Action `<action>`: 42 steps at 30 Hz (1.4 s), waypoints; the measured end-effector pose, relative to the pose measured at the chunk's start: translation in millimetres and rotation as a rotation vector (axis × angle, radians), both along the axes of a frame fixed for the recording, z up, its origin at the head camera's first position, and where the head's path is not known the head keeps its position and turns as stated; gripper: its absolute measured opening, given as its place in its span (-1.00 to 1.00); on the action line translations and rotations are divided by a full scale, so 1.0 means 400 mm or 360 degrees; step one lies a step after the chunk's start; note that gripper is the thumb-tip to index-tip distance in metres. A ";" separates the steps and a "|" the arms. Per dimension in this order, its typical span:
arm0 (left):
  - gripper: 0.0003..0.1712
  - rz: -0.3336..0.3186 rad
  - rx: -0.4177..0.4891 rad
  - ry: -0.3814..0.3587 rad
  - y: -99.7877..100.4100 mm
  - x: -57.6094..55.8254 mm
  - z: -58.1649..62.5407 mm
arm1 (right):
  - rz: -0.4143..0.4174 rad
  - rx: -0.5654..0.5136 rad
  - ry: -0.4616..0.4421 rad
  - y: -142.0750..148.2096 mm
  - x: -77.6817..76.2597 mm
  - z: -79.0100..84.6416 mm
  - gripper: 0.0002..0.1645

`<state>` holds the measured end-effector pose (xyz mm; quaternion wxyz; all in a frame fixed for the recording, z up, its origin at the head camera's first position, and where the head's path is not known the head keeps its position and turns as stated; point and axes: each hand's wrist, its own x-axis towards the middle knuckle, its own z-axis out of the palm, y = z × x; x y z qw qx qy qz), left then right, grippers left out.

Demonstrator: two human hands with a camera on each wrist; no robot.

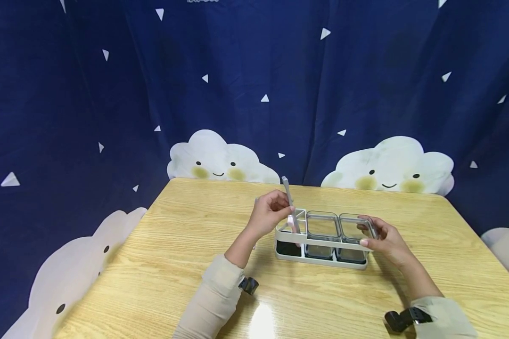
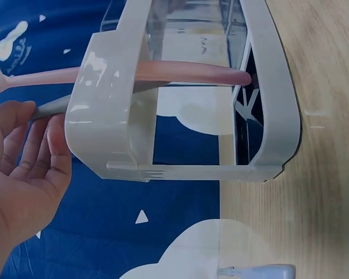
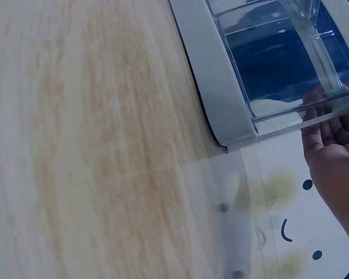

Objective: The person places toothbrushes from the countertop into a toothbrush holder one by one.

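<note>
A white toothbrush holder [image 1: 290,235] with two clear cups [image 1: 322,225] stands on the table. My left hand [image 1: 269,216] pinches a grey toothbrush [image 1: 287,188], whose lower part is inside the divided left section of the holder. A pink toothbrush [image 2: 192,72] stands in that same section, its handle end near the base. My right hand [image 1: 386,239] grips the holder's right end, thumb in front and fingers behind, beside the right cup [image 3: 273,58]. Whether the grey toothbrush touches the base is hidden.
A pale blue handle [image 2: 267,272] lies on the wooden table [image 1: 186,235] to the left of the holder, mostly behind my left hand in the head view. A dark blue curtain [image 1: 246,94] with white clouds hangs at the table's back edge.
</note>
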<state>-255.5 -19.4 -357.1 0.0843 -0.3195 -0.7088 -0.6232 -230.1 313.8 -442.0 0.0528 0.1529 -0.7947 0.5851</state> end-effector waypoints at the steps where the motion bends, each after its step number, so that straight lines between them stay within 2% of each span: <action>1: -0.90 -0.0003 -0.0020 0.0007 0.000 0.000 -0.001 | -0.0005 0.0010 0.0000 0.001 0.000 0.000 -0.28; 9: -0.91 0.0005 -0.0109 -0.0003 0.002 0.003 -0.004 | 0.0007 0.0002 0.0016 0.001 -0.002 -0.002 -0.28; 16: -0.91 0.0015 -0.0214 -0.0046 0.009 -0.052 -0.066 | -0.0002 -0.0009 0.0006 -0.001 -0.002 0.000 -0.28; 18: -0.90 0.0028 -0.0264 -0.0052 0.010 -0.058 -0.073 | 0.0000 -0.0009 0.0002 -0.002 -0.001 0.001 -0.28; 22: -0.91 0.0039 -0.0313 -0.0074 0.008 -0.057 -0.068 | 0.0013 -0.0016 0.0010 -0.005 0.001 0.001 -0.28; 35: -0.88 -0.0027 -0.0533 -0.0299 0.008 -0.067 -0.033 | -0.0032 -0.0007 0.0015 -0.002 -0.001 -0.004 -0.28; 42: -0.91 -0.0060 -0.0555 -0.0354 0.009 -0.072 -0.028 | 0.0000 -0.0011 0.0022 -0.003 0.000 -0.001 -0.29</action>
